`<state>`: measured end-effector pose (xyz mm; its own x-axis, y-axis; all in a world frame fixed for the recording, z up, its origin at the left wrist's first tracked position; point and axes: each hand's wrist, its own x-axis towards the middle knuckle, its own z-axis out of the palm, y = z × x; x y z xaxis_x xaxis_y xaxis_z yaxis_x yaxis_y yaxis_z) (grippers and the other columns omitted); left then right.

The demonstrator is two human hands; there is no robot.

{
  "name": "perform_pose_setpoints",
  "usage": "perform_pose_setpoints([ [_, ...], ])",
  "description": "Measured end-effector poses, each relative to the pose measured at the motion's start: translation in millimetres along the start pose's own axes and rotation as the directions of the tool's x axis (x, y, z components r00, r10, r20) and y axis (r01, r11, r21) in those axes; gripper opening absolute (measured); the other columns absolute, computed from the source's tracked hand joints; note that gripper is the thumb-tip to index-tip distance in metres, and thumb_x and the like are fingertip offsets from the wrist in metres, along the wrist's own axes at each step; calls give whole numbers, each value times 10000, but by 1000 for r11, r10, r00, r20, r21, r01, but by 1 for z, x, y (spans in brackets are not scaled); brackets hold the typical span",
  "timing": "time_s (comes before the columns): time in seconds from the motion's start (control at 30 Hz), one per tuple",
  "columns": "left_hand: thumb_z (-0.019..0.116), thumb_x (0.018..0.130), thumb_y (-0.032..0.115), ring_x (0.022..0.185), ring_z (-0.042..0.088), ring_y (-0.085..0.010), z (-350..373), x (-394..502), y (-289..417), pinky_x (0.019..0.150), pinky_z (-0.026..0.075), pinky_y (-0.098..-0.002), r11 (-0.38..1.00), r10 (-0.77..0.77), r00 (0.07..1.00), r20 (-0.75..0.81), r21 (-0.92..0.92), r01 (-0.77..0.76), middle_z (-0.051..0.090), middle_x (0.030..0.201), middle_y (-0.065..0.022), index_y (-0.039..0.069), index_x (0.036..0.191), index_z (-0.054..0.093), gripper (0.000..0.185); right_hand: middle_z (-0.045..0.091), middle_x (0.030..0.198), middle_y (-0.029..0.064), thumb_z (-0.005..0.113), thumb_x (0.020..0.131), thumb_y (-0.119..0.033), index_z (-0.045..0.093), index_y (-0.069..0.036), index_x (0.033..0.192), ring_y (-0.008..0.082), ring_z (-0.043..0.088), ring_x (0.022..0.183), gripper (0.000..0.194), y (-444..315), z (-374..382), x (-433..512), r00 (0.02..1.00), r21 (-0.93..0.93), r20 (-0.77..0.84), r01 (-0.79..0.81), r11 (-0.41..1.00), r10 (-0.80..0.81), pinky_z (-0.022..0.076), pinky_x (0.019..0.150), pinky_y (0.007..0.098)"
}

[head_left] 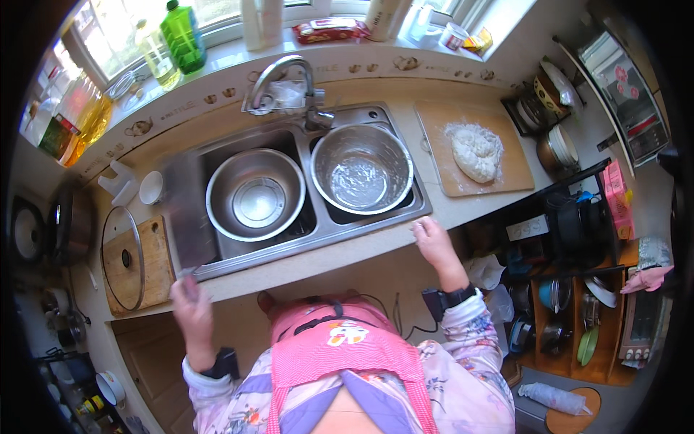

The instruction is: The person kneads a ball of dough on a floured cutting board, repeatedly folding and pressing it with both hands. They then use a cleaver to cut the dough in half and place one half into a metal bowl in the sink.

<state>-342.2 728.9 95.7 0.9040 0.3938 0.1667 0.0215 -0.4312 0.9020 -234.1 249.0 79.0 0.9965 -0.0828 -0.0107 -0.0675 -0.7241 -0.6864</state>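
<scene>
In my left hand (193, 312), near the counter's front edge, is the reddish handle of a broad grey blade (187, 211), blurred, which looks like a kitchen cleaver. It stands up over the left end of the double stainless-steel sink (260, 264). My right hand (436, 249) is by the sink's front right corner, fingers curled and whitish at the tips, with nothing visible in them. One steel basin (257, 200) sits in the left bowl. Another basin (360, 176), smeared with white residue, rests over the right bowl. Floured dough (477, 152) lies on a wooden board (515, 168) to the right.
A tap (314, 106) rises behind the sink. At left, a glass lid (126, 257) leans over a wooden chopping board (160, 233), near a white cup (151, 187). Bottles (183, 40) line the windowsill. Pots (558, 146) stand right of the dough; shelves (574, 325) hold cookware below.
</scene>
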Motion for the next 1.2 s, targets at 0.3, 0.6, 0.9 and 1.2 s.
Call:
perform_pose_setpoints([
  [0.3,571,695,-13,681,538,-411,310,13,140,595,410,-490,820,490,748,449,55,-570,549,784,-193,37,931,479,258,572,800,141,508,927,-222,596,-4,847,274,586,733,249,42,-119,-41,991,-17,-60,117,993,-118,472,672,335],
  [0.6,546,744,18,676,528,-394,488,-2,189,583,394,-482,740,612,541,578,-176,-649,548,726,-171,9,871,503,135,597,886,245,501,912,-375,471,18,1008,433,576,824,406,71,-112,65,998,172,12,-57,983,56,456,705,468],
  [0.9,508,747,40,827,553,-348,602,24,238,723,408,-417,760,566,500,656,-181,-624,582,890,-165,-14,983,515,242,610,846,210,488,926,-174,455,46,949,294,605,783,224,158,-142,169,944,422,-173,-186,887,280,470,703,373],
  [1.2,621,812,226,1001,498,-397,702,29,218,878,413,-427,956,268,773,576,-57,-288,527,1048,-234,-51,1114,492,430,562,860,211,481,896,-102,445,-1,984,376,557,784,139,269,-264,255,991,90,69,110,990,-116,456,699,412],
])
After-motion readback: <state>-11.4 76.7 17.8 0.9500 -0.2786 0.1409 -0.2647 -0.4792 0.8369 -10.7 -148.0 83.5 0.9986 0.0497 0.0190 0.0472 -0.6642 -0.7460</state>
